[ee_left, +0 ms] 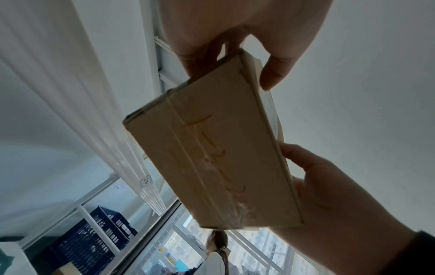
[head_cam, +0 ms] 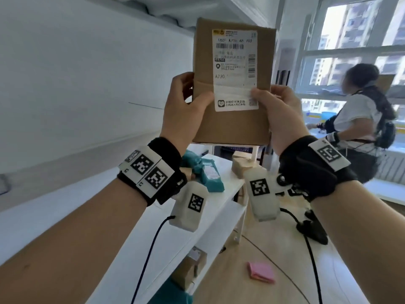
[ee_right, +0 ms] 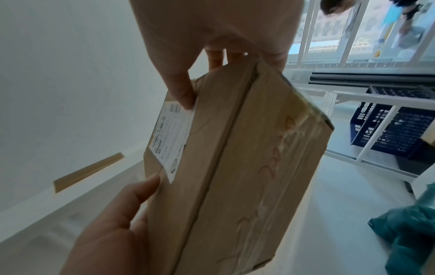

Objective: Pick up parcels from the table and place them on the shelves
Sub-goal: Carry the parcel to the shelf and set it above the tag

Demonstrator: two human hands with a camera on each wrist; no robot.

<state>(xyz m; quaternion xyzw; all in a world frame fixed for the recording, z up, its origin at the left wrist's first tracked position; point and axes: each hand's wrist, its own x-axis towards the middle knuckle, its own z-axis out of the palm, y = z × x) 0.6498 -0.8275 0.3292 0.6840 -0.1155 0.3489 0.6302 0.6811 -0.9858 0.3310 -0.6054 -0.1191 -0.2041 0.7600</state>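
A flat brown cardboard parcel [head_cam: 232,84] with a white shipping label stands upright in the air before me, label toward my face. My left hand [head_cam: 188,104] grips its lower left edge, thumb on the front. My right hand [head_cam: 274,102] grips the lower right edge, thumb tip on the label. In the left wrist view the parcel [ee_left: 212,158] shows a taped side with orange writing, held between my left hand [ee_left: 235,37] and right hand [ee_left: 329,195]. The right wrist view has the parcel [ee_right: 235,167] between my right hand [ee_right: 212,37] and left hand [ee_right: 113,227].
Below the parcel a white table [head_cam: 219,207] carries teal bagged parcels [head_cam: 206,174] and small cardboard boxes [head_cam: 241,165]. Another box [head_cam: 190,266] sits underneath. A pink item [head_cam: 260,272] lies on the floor. A person [head_cam: 361,119] stands by the window. Blue crates [ee_right: 395,134] fill a white rack.
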